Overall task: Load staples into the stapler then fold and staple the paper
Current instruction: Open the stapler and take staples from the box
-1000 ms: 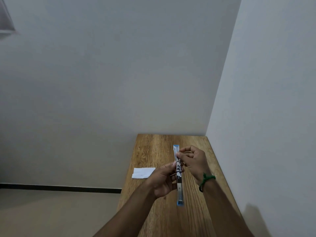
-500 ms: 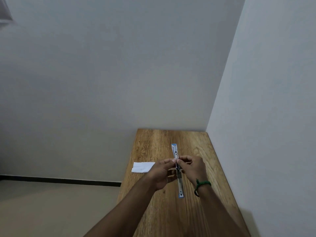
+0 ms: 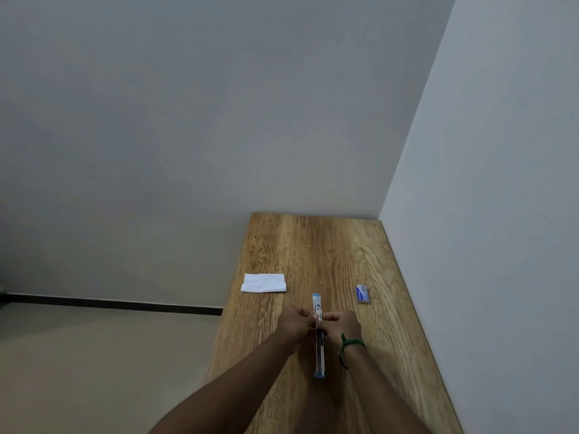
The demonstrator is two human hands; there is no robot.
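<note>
The stapler [image 3: 319, 355], swung fully open into one long silver and blue strip, lies lengthwise on the wooden table [image 3: 316, 245]. My left hand [image 3: 294, 324] and my right hand [image 3: 341, 325] pinch it together at its middle hinge, fingertips touching the metal. Whether a strip of staples sits between my fingers is too small to tell. A small blue staple box [image 3: 362, 293] lies to the right of the stapler. The folded white paper [image 3: 264, 283] rests at the table's left edge, partly overhanging it.
White walls close the table in at the back and along the right side. Left of the table the floor drops away, with a dark skirting line. A green cord is tied around my right wrist [image 3: 349, 346].
The open stapler has come down from the air onto the table with both hands still on its middle. The view has tilted, and the blue staple box now shows on the right.
</note>
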